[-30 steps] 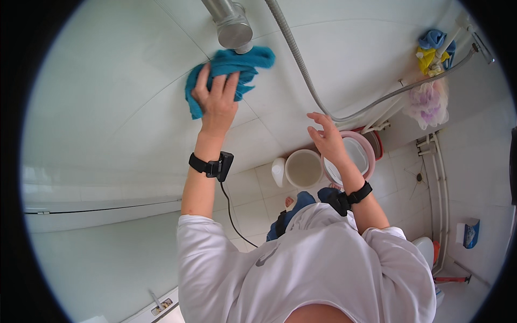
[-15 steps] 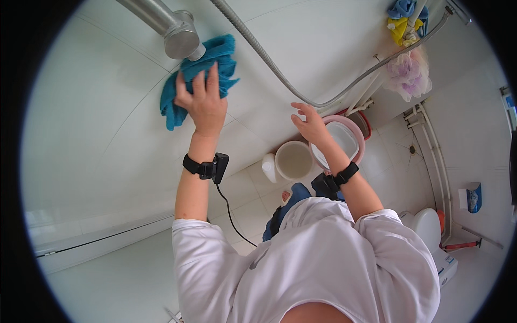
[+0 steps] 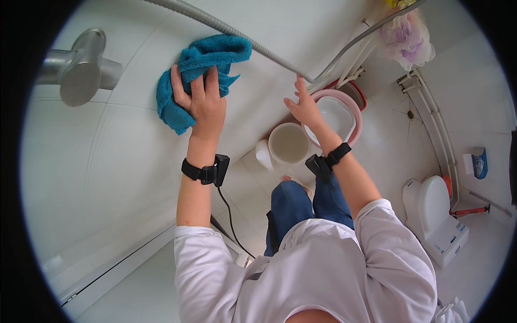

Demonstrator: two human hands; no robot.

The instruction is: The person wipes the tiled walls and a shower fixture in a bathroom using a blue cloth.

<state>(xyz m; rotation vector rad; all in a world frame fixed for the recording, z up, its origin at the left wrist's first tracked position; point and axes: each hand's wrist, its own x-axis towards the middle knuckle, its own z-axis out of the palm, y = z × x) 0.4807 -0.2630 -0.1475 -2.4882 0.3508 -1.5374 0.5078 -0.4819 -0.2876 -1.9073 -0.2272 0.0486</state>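
In the head view, my left hand (image 3: pixel 207 110) is grasping a teal cloth (image 3: pixel 218 51), fingers spread and pressed into its bunched folds, against the pale wall (image 3: pixel 134 172). The cloth lies in front of me, its upper fold overlapping the line of the grey shower hose (image 3: pixel 269 56); whether the two actually touch, I cannot tell. To the left of the cloth, apart from it, a metal tap fitting (image 3: pixel 81 81) juts from the wall. My right hand (image 3: pixel 305 107) is released, its fingers parted and loosely bent, with one fingertip right at the low bend of the hose; I cannot tell whether it makes contact. Both my wrists wear black straps, and a black cable (image 3: pixel 229 210) runs down from the left one. Below my right hand, on the tiled floor (image 3: pixel 385 145), a pink basin (image 3: pixel 357 121) has a white tub (image 3: pixel 339 116) in it; just beside it stand a pale bucket (image 3: pixel 271 142) and a white bottle (image 3: pixel 263 154). Over to the right, a lilac bath pouf (image 3: pixel 406 40) hangs high up, and a white toilet (image 3: pixel 433 204) stands farther back toward my side.
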